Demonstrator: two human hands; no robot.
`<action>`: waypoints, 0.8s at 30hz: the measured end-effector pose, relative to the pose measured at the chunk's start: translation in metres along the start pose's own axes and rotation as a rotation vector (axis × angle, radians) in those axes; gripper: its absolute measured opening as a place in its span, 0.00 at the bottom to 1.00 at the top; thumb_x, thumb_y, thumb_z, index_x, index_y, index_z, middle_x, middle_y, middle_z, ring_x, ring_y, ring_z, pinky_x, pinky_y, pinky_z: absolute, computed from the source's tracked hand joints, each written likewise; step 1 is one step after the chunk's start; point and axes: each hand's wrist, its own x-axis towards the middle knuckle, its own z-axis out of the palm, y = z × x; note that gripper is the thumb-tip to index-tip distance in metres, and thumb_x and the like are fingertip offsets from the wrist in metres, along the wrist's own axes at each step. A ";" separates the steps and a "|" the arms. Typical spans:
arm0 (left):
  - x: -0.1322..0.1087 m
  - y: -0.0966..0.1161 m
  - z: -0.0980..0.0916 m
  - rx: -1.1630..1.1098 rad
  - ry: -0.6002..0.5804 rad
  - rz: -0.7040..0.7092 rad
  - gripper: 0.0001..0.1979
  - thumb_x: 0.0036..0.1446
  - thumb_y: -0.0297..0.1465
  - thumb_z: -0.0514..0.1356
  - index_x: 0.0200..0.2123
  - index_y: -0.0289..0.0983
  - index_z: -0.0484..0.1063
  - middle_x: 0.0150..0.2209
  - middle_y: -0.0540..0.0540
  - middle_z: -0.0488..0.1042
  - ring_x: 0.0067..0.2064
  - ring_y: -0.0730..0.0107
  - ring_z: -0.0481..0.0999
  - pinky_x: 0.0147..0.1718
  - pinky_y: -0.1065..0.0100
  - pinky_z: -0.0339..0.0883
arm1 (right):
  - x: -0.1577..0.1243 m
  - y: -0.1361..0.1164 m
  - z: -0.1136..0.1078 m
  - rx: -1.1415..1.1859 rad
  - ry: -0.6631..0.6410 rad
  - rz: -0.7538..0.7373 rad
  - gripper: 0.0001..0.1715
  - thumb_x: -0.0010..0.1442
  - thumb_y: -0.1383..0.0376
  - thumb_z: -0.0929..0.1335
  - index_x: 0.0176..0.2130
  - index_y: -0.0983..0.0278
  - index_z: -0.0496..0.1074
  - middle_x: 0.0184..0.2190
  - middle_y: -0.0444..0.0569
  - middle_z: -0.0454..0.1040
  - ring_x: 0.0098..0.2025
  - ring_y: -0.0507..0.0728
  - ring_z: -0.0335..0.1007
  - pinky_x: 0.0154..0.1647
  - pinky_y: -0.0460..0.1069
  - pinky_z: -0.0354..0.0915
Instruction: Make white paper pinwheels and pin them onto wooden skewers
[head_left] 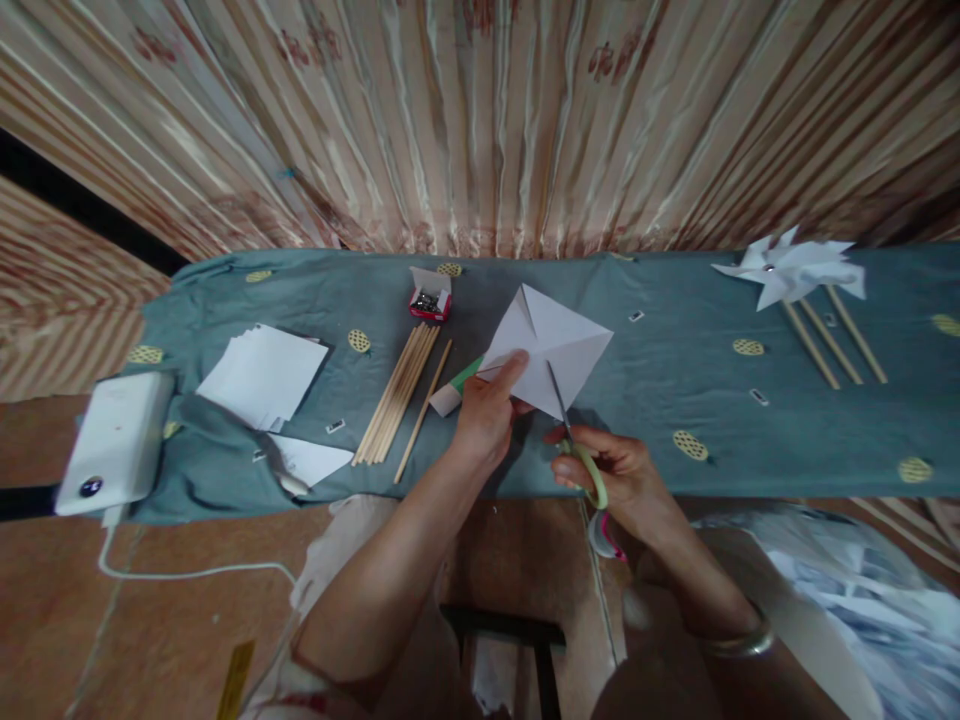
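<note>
My left hand pinches a square sheet of white paper near its left corner, thumb on top. Creases cross the sheet, and slits run inward from its top and left corners. In my right hand is a pair of scissors with light green handles. Their blades lie at the sheet's lower corner, pointing toward its middle. Under my left wrist a green and white object is partly hidden. Beside it lie a single wooden stick and a bundle of several more sticks.
A small red box of metal pins stands open behind the sticks. White paper squares and a folded piece lie left, near a white power bank with a cable. Paper pinwheels on sticks lie far right. A plastic bag is lower right.
</note>
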 end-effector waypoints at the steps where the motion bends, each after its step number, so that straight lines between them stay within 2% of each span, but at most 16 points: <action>1: 0.000 0.000 0.000 0.002 -0.001 0.001 0.05 0.51 0.33 0.65 0.28 0.37 0.75 0.30 0.47 0.79 0.32 0.67 0.78 0.27 0.71 0.67 | 0.000 0.000 0.000 0.003 0.001 0.002 0.27 0.40 0.48 0.78 0.34 0.62 0.76 0.19 0.41 0.68 0.22 0.50 0.62 0.22 0.46 0.62; 6: 0.000 0.000 0.000 0.008 -0.003 0.004 0.09 0.48 0.35 0.67 0.29 0.36 0.74 0.29 0.48 0.78 0.30 0.68 0.77 0.26 0.72 0.66 | 0.000 -0.002 0.001 0.031 0.003 0.027 0.27 0.38 0.48 0.78 0.32 0.63 0.76 0.18 0.39 0.65 0.21 0.49 0.59 0.21 0.45 0.60; 13: 0.002 -0.002 -0.002 0.033 -0.007 0.000 0.10 0.48 0.35 0.67 0.32 0.35 0.74 0.35 0.45 0.81 0.37 0.63 0.80 0.26 0.72 0.68 | 0.000 -0.005 0.002 0.069 0.033 0.071 0.27 0.33 0.50 0.80 0.30 0.63 0.76 0.17 0.39 0.65 0.21 0.48 0.58 0.20 0.44 0.60; 18: 0.001 -0.001 -0.001 0.012 -0.007 -0.005 0.09 0.50 0.34 0.65 0.33 0.36 0.75 0.37 0.44 0.81 0.39 0.61 0.80 0.31 0.68 0.72 | 0.001 -0.002 0.001 0.053 0.027 0.049 0.26 0.35 0.50 0.80 0.30 0.63 0.76 0.18 0.39 0.66 0.21 0.49 0.60 0.21 0.45 0.62; 24: 0.002 -0.001 -0.002 0.014 -0.002 -0.011 0.11 0.48 0.35 0.67 0.32 0.34 0.74 0.34 0.45 0.81 0.38 0.62 0.80 0.31 0.70 0.72 | 0.000 0.000 0.001 0.023 -0.007 -0.005 0.24 0.40 0.50 0.78 0.32 0.63 0.77 0.17 0.39 0.64 0.20 0.49 0.58 0.20 0.45 0.59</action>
